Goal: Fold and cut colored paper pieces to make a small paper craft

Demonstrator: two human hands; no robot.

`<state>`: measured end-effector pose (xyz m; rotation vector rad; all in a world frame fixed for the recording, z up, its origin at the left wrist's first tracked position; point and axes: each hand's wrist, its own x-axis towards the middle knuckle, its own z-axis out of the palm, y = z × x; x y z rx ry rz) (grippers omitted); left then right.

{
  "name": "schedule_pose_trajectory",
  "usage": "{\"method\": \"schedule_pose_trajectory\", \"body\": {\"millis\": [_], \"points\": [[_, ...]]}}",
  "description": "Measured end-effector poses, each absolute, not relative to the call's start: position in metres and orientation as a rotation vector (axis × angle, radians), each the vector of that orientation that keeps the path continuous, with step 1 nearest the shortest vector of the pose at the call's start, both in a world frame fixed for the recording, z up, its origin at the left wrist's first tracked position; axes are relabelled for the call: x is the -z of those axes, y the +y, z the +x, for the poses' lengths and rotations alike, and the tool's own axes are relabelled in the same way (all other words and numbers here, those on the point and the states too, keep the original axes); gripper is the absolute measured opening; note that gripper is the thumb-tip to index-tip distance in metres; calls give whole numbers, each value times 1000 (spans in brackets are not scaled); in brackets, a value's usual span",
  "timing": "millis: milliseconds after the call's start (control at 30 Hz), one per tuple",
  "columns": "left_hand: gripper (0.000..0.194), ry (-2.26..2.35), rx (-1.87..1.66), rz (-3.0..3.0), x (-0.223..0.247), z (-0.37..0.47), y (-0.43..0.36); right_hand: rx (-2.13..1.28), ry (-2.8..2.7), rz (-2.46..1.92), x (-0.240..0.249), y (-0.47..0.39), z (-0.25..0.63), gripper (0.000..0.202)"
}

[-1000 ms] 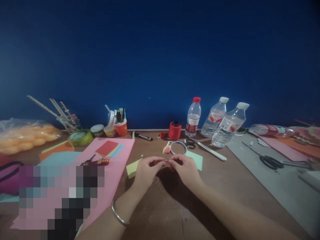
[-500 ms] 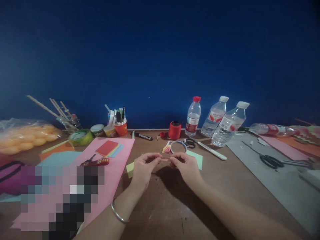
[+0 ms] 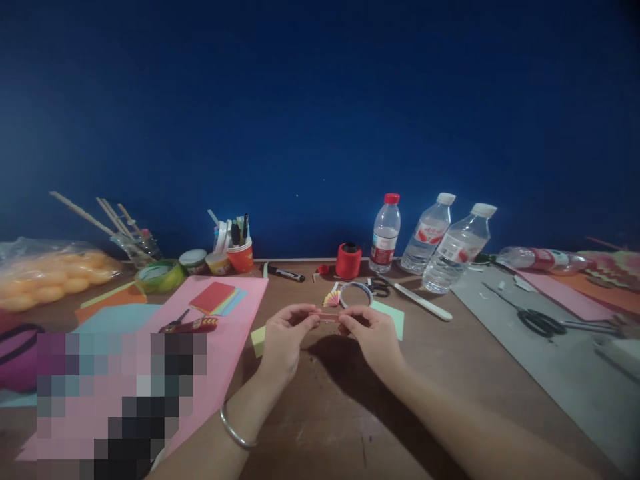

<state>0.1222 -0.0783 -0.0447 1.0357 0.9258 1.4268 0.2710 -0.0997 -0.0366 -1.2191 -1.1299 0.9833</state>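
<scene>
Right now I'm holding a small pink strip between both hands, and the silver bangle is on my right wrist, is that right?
Not the wrist: the head view shows the silver bangle on your left wrist. The rest stands: your left hand and right hand hold the small pink strip between them.

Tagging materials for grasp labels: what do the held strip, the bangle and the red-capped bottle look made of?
Strip: probably paper, matte; thin, dull pink, though card is possible.
Bangle: likely metal, polished; silvery with bright highlights.
Red-capped bottle: looks like clear plastic, glossy; its upper body is see-through.
</scene>
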Motion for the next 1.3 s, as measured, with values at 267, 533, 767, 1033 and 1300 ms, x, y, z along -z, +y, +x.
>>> {"method": "schedule_pose_trajectory", "body": {"millis": [267, 533, 767, 1033, 1300], "points": [[11, 1182, -1336, 1496, 37, 115, -80, -982, -1142, -1258, 38, -97, 273, 15], [13, 1291, -1142, 2111, 32, 108, -82, -1066, -1298, -1273, 35, -83, 288, 10], [12, 1343, -1175, 1990, 31, 109, -80, -1129, -1283, -1236, 36, -83, 287, 11], [12, 1351, -1152, 2125, 29, 109, -81, -870, -1571, -1283, 45, -77, 298, 14], [14, 1297, -676, 2589, 31, 104, -79, -497, -2194, -961, 48, -72, 313, 13]]}}
